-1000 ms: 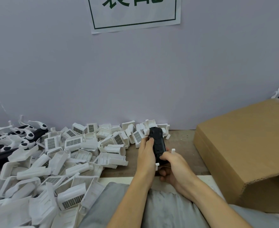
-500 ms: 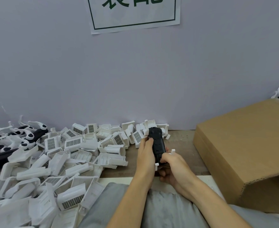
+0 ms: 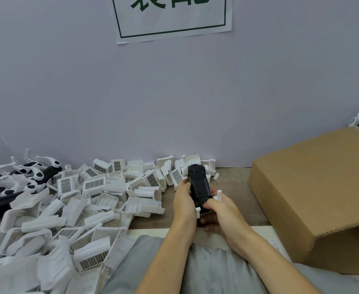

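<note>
A long black plastic part [image 3: 198, 183] stands tilted away from me above the table edge, near the middle of the view. My left hand [image 3: 182, 200] grips its left side, thumb up along the body. My right hand [image 3: 221, 211] holds its lower end, where small white plastic tabs [image 3: 218, 195] stick out between the fingers. What sits under the black part is hidden by both hands.
A big heap of white vented plastic housings [image 3: 93, 184] covers the table's left half. Black-and-white curved pieces [image 3: 26, 177] lie at the far left. A large cardboard box [image 3: 314, 192] stands at the right. A grey wall with a paper sign [image 3: 172, 15] rises close behind.
</note>
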The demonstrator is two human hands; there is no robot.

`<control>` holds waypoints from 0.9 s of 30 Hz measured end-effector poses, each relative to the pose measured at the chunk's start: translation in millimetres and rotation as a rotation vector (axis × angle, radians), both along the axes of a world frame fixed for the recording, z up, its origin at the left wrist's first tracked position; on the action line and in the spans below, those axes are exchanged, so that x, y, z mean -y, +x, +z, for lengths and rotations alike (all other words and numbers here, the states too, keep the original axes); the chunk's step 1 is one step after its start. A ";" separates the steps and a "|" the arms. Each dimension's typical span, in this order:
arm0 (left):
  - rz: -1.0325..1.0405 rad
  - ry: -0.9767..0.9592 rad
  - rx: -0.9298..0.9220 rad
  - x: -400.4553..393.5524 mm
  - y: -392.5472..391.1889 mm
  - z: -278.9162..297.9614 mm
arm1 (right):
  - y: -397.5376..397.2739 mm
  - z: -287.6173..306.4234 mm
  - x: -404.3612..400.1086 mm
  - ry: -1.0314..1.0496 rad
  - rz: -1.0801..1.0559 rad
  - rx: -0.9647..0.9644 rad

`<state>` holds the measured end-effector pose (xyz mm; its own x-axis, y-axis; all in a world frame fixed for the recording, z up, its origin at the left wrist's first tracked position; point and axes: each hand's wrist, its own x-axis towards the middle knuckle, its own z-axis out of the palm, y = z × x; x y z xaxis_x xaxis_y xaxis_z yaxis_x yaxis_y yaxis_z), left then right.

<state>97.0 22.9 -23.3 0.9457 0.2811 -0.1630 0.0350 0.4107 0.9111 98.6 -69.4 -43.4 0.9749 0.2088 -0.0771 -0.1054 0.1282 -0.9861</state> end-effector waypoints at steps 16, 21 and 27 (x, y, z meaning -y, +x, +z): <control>0.108 0.118 0.073 -3.6 10.1 -10.5 | -4.0 3.3 2.9 -0.237 -0.297 0.432; -0.009 -0.013 0.104 0.4 5.1 -5.5 | -7.9 7.6 1.2 -0.273 -0.333 0.549; -0.014 0.018 0.180 -2.6 2.8 -5.3 | -5.6 6.5 6.6 -0.249 -0.365 0.550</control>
